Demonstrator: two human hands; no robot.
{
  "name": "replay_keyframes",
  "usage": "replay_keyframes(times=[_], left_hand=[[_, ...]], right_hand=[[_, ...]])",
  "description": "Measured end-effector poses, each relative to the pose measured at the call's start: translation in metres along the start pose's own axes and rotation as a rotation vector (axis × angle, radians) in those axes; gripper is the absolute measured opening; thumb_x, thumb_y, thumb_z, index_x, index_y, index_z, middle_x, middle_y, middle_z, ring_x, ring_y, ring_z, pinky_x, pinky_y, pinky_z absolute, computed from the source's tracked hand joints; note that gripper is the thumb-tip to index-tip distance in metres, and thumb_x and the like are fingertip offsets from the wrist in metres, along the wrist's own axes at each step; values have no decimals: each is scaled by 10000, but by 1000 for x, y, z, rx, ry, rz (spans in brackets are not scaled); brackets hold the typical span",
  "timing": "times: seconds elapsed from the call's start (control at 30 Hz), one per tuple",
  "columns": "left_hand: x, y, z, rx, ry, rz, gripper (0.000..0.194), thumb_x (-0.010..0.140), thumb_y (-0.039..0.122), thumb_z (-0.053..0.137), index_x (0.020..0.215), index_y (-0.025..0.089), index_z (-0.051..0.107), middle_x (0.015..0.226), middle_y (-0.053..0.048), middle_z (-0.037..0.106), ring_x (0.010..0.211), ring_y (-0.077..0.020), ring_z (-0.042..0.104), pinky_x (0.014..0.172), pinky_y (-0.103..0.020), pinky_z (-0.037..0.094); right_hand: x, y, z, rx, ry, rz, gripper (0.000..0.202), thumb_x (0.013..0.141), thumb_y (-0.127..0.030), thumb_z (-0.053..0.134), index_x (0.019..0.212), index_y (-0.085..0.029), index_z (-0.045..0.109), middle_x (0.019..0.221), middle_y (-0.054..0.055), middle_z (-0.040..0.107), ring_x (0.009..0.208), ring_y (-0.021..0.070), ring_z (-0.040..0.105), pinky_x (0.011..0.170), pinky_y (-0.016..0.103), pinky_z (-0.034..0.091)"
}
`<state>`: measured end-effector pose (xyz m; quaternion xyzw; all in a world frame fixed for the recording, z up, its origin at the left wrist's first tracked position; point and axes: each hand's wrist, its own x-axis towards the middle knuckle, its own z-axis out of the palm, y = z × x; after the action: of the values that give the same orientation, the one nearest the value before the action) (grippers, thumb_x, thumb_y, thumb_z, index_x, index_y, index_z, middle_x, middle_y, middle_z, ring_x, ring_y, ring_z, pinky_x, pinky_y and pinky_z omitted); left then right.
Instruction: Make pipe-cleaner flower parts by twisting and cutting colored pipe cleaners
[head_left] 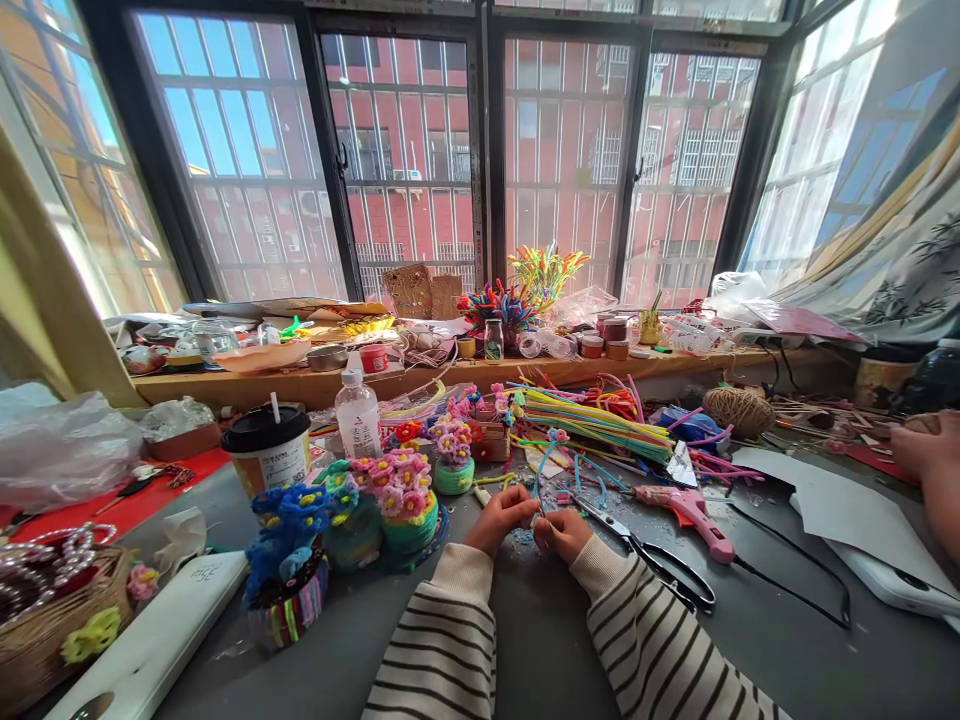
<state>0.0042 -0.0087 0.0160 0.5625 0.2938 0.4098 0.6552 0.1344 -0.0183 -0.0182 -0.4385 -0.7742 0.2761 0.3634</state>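
Observation:
My left hand and my right hand meet over the grey table, fingertips pinched close together. Between them rises a pipe-cleaner flower with a blue stem and a small pink-and-blue head. Both hands grip the stem's lower part, mostly covered by the fingers. Just right of my right hand lie open scissors with black handles, and past them a pink hot glue gun. Left of my hands stand pots of fuzzy flowers: a pink one, a smaller pink one and a blue one.
A bundle of pipe cleaners lies behind my hands. A lidded cup and a plastic bottle stand at left. The glue gun's black cord loops right. Another person's hand is at the right edge.

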Motion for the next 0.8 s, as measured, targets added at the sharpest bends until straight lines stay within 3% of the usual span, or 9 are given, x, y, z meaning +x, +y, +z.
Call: replay_keyframes(times=[0.17,0.37,0.8], left_hand=[[0,0,-2,13,-22,8,269,555,334,587,500,153,395,468,64,404,442,-41,321,454,-181,251],[1,-2,-4,33,-37,-5,293,538,355,594,488,162,379,422,68,390,421,-44,322,446,-189,244],[2,0,-3,69,42,-6,313,529,387,588,495,165,370,433,68,366,430,-47,300,440,-192,229]], right_hand=[[0,-2,-1,-28,23,18,690,624,-681,185,372,-126,509,346,4,427,367,68,388,400,190,285],[-1,-1,0,1,7,-15,746,627,-683,99,401,-112,523,367,8,443,378,65,391,418,187,300],[2,4,3,-30,83,57,551,650,-592,357,329,-157,469,318,-4,433,336,70,372,373,197,285]])
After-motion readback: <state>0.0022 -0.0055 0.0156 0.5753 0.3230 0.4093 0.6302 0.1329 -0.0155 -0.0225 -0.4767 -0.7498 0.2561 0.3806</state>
